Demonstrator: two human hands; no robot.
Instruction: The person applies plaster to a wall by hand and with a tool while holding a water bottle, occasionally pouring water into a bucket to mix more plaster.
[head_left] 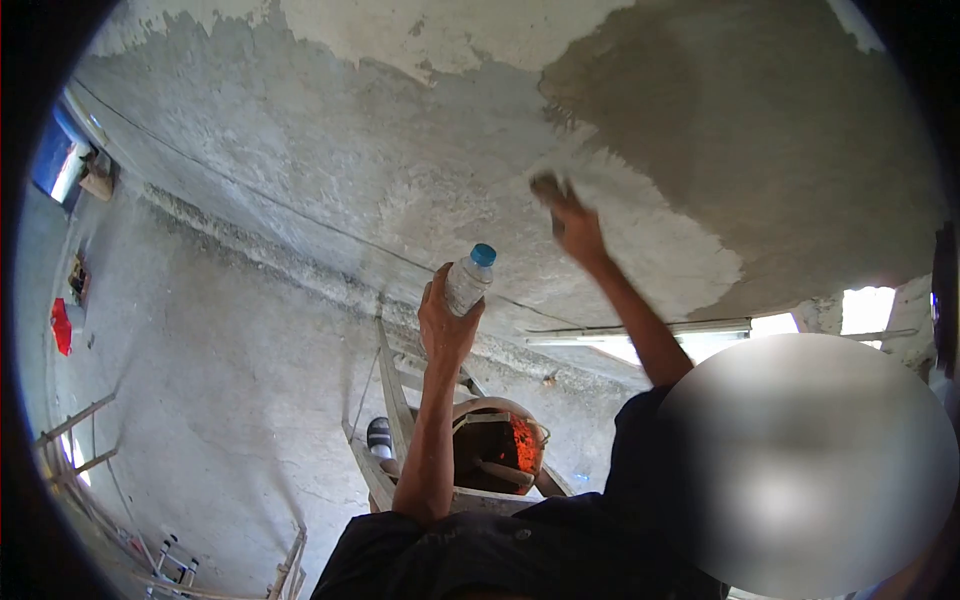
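Note:
A clear plastic bottle [468, 285] with a blue cap is held upright, slightly tilted, in my left hand [447, 322], whose fingers wrap around it. Up and to the right, my right hand [574, 220] is raised in front of the plastered wall [420, 150]. It is blurred by motion, and a dark shape at its fingertips is too smeared to make out. The wall's upper right bears a large darker, damp-looking patch [750, 130] with an uneven edge, right of my right hand.
Below my hands stands a wooden ladder [392, 385] with a bucket [540, 440] holding a tool with a handle. A sandalled foot [380, 440] shows beside it. A red object [61, 327] lies far left. A blurred round area covers the lower right.

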